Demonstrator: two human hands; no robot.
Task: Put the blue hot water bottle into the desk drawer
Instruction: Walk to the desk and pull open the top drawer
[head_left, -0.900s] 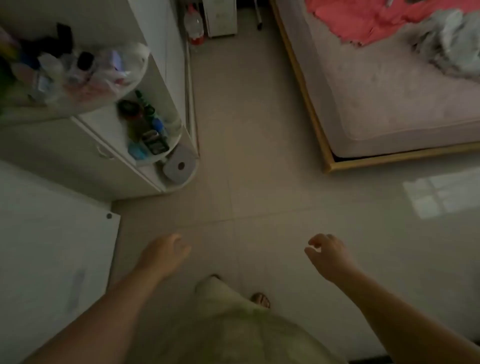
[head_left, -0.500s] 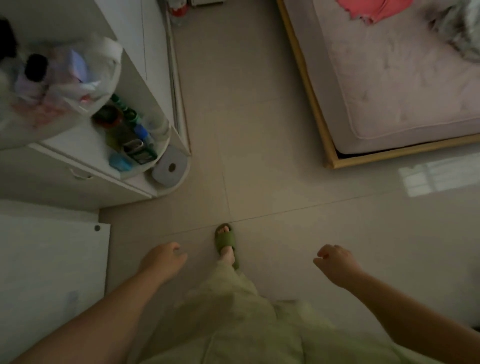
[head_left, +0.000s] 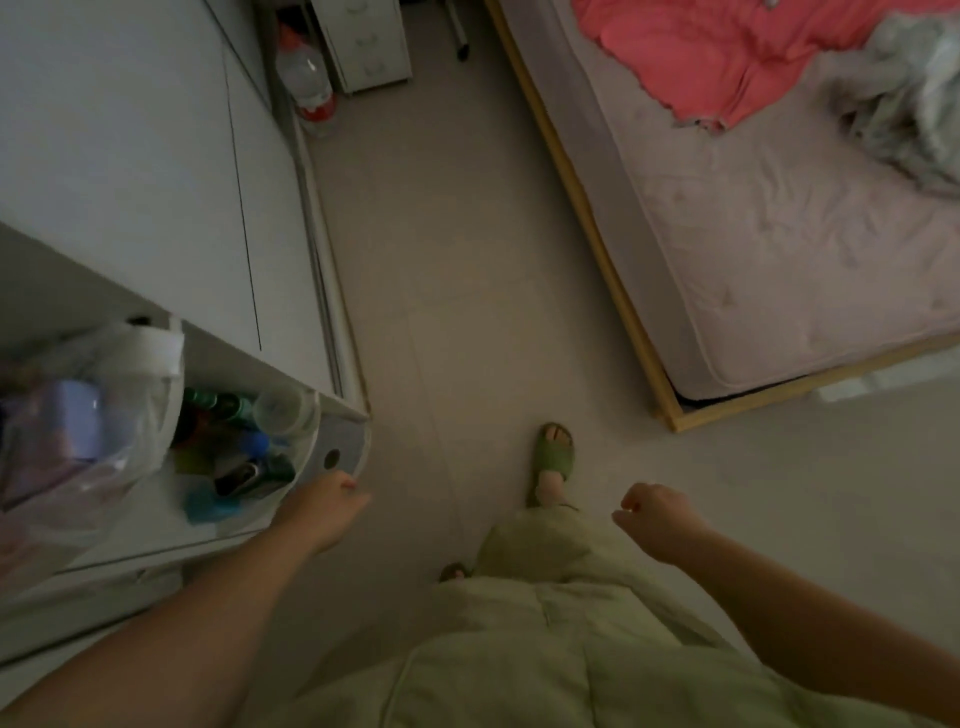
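Nowhere in view can I find the blue hot water bottle, and no desk drawer shows itself clearly either, so the task's thing is still to be located. A small blue object sits among the clutter on the curved shelf (head_left: 332, 457) at the left, but it is too dim and small for me to call it the bottle. Both hands carry nothing: my left hand (head_left: 324, 506) hangs loosely curled just beside the rounded end of that shelf, and my right hand (head_left: 655, 514) is half closed on empty air over the floor (head_left: 467, 260). Since half a second ago the view has swung up and forward: the shelf unit has slid down toward the lower left, the wardrobe doors (head_left: 156, 156) now fill the upper left, and more of the room ahead has opened, with a large water jug (head_left: 306, 78) and a small white drawer unit (head_left: 363, 41) at the far end of the aisle. The foot in the green slipper (head_left: 555, 457) is planted ahead of me, between the shelf and the bed (head_left: 779, 234). I read that as walking on up the aisle between wardrobe and bed, a search or approach step with nothing yet picked up. Whether the white unit ahead belongs to the desk I cannot tell from here.
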